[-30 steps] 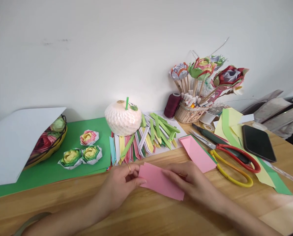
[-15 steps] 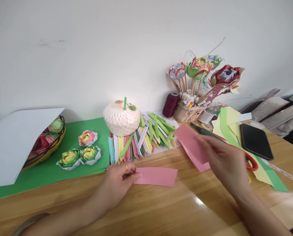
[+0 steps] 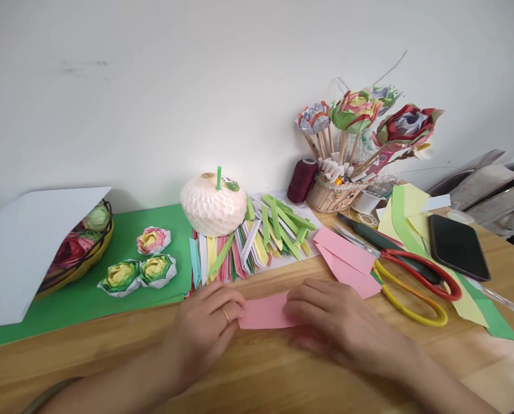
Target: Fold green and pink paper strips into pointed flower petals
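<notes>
Pink, prob. light, easily creased; take paper strip (image 3: 263, 312), lower ctr, by ends; held in L hand (image 3: 207, 323) + R hand (image 3: 334, 316).

Fairly bright, diffuse light. Wall (image 3: 153, 126) palest behind white pot (image 3: 214, 207), greyer toward upper corners; small glints on pot's glossy side. Right hand (image 3: 328, 310) smeared by motion blur, left hand (image 3: 207, 325) slightly soft; faint, soft-edged shadows on table (image 3: 248, 374) below both. Pale sheen at table's lower right. Wide-angle stretching toward edges; scissors (image 3: 395, 253) fairly crisp.
</notes>
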The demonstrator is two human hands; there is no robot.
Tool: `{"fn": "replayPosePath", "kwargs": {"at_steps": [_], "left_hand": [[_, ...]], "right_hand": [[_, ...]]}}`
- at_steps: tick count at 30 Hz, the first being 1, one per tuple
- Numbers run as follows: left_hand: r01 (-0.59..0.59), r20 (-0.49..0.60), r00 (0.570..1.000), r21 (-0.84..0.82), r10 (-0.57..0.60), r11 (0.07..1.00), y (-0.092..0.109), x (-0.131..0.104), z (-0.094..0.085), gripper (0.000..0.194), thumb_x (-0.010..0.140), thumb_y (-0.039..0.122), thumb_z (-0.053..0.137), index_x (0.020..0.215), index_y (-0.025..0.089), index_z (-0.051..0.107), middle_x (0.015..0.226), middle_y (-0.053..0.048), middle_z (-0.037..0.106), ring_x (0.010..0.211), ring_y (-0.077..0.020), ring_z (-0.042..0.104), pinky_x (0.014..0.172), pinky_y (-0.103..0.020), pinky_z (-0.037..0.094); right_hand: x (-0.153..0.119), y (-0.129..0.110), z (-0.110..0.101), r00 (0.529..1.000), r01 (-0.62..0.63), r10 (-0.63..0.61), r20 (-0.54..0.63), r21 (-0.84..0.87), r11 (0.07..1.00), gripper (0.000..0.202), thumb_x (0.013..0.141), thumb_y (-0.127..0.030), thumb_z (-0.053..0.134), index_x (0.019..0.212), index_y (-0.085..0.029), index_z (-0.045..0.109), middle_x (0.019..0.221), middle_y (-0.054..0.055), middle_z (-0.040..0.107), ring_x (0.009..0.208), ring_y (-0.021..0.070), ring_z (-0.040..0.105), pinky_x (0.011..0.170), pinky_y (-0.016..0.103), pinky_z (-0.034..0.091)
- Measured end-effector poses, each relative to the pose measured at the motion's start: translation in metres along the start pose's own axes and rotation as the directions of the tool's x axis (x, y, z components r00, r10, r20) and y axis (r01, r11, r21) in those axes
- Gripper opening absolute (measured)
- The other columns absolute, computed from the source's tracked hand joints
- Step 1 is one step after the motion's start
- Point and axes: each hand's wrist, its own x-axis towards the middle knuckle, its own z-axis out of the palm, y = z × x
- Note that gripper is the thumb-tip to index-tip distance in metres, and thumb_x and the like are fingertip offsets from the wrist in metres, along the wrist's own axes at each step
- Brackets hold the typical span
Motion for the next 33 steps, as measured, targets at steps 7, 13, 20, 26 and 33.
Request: {"fn": "replayPosePath", "kwargs": {"at_steps": [7,13,20,26,33], "left_hand": [[-0.091,0.204,0.976,0.068,0.075,0.994,0.006,0.000,0.000,0.025,0.091,0.012,0.042,0.077,0.015,0.063,0.074,-0.004,0.063,0.069,-0.0169,0.053,0.063,-0.028,0.044],[0.047,0.207,0.978,-0.027,-0.040,0.999,0.005,-0.003,0.002,0.024,0.092,0.018,0.047,0.075,0.016,0.064,0.070,-0.002,0.063,0.065,-0.0157,0.054,0.062,-0.028,0.043],[0.332,0.243,0.931,-0.245,-0.274,0.911,0.003,-0.002,0.002,0.020,0.089,0.015,0.049,0.074,0.017,0.063,0.069,-0.001,0.067,0.061,-0.0122,0.061,0.059,-0.021,0.045],[0.322,0.207,0.936,-0.187,-0.284,0.928,0.006,-0.002,0.003,0.021,0.084,0.012,0.048,0.069,0.017,0.061,0.068,-0.001,0.064,0.059,-0.0117,0.059,0.058,-0.021,0.044],[0.294,0.155,0.944,0.000,-0.290,0.956,0.007,-0.002,0.003,0.019,0.082,0.013,0.048,0.067,0.018,0.059,0.064,0.000,0.062,0.059,-0.0144,0.057,0.058,-0.025,0.043]], "right_hand": [[0.000,0.005,0.014,1.000,0.000,-0.001,0.029,0.008,1.000,0.033,0.098,-0.014,0.034,0.081,-0.015,0.062,0.077,0.005,0.059,0.071,0.0153,0.051,0.060,0.027,0.038],[0.002,0.009,0.015,0.997,-0.061,0.065,-0.029,0.113,0.992,0.020,0.096,-0.022,0.045,0.095,-0.017,0.064,0.092,0.007,0.063,0.085,0.0177,0.056,0.074,0.031,0.045],[0.001,0.010,0.013,0.996,-0.095,0.092,0.020,0.247,0.964,0.020,0.096,-0.030,0.045,0.091,-0.017,0.059,0.086,0.007,0.063,0.081,0.0175,0.056,0.072,0.031,0.046],[-0.001,0.010,0.015,0.979,-0.205,0.195,0.064,0.241,0.948,0.022,0.096,-0.023,0.043,0.080,-0.018,0.057,0.076,0.004,0.060,0.071,0.0153,0.054,0.063,0.027,0.042],[-0.004,0.008,0.026,0.926,-0.375,0.374,0.039,0.177,0.910,0.022,0.095,-0.026,0.045,0.075,-0.020,0.050,0.068,0.000,0.059,0.060,0.0133,0.055,0.053,0.023,0.041]]}}
